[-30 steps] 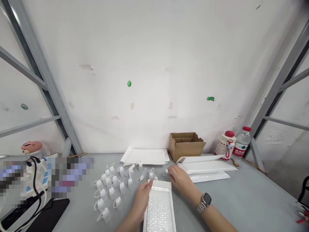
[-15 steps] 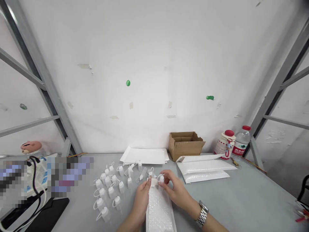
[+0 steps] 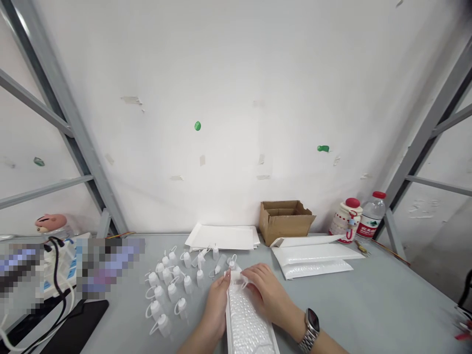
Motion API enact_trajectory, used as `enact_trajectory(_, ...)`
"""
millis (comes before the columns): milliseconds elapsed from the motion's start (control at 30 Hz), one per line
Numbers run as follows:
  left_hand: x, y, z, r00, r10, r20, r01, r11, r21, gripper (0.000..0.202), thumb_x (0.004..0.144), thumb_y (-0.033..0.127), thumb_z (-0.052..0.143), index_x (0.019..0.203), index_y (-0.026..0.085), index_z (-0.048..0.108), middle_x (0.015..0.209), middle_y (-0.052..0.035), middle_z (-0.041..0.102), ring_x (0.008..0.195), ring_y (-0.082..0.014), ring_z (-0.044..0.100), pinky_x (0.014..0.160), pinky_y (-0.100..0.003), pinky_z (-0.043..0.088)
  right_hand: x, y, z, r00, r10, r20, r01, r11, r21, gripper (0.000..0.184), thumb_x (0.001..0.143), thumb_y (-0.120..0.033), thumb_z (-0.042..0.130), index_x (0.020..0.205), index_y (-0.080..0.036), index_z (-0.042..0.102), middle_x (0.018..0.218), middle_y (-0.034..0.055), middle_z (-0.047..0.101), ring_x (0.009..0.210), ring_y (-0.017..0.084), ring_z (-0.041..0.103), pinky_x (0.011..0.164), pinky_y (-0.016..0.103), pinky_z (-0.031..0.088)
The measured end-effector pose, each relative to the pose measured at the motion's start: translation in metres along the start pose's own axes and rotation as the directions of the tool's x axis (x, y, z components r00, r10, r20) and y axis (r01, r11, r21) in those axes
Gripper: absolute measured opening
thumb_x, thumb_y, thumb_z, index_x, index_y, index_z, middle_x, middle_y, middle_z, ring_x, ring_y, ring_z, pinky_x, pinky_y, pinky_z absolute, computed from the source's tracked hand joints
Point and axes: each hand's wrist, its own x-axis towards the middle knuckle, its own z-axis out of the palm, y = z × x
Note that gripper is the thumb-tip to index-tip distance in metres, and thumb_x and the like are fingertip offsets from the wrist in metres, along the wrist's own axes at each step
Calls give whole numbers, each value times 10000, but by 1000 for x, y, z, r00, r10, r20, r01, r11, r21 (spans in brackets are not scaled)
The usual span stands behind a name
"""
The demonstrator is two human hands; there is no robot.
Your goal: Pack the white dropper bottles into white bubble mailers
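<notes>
A white bubble mailer lies in front of me, its open end facing away. My left hand grips its left edge, thumb on top near the opening. At the mouth of the mailer, my right hand has its fingers curled round a small white squeeze bottle; only its looped cap strap shows, the rest hidden by the fingers. Just beyond the opening stands another such bottle. Several more squeeze bottles with tethered caps stand on the table left of my left hand.
White flat sheets or envelopes lie by the wall beside an open cardboard box. More bubble mailers lie to the right, before a red-lidded jar and a water bottle. A power strip with cables and a black flat object are left.
My right hand has turned palm-down and brought the squeeze bottle in over the mailer's mouth, so the bottle is now mostly covered. My left hand keeps its grip.
</notes>
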Motion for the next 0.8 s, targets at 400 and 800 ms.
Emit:
enact_trajectory(400, 7, -18, -2, 999, 51, -8, -47, 969, 243, 521, 500, 642, 672, 618, 141, 588, 530, 4, 577, 554, -162, 527, 590, -275, 378, 2, 22, -5, 831, 371, 415, -547, 682, 485, 353, 773, -311, 576, 1087, -220, 441, 579, -89, 445, 543, 92, 435, 524, 205, 344)
enact_trajectory(800, 9, -10, -6, 995, 104, 6, -102, 959, 266, 505, 569, 647, 618, 643, 147, 614, 557, -8, 582, 575, -171, 523, 608, -275, 375, 7, 9, 6, 865, 486, 127, -472, 700, 535, 310, 727, -443, 617, 891, -181, 606, 711, 9, 621, 683, 159, 573, 663, 287, 456)
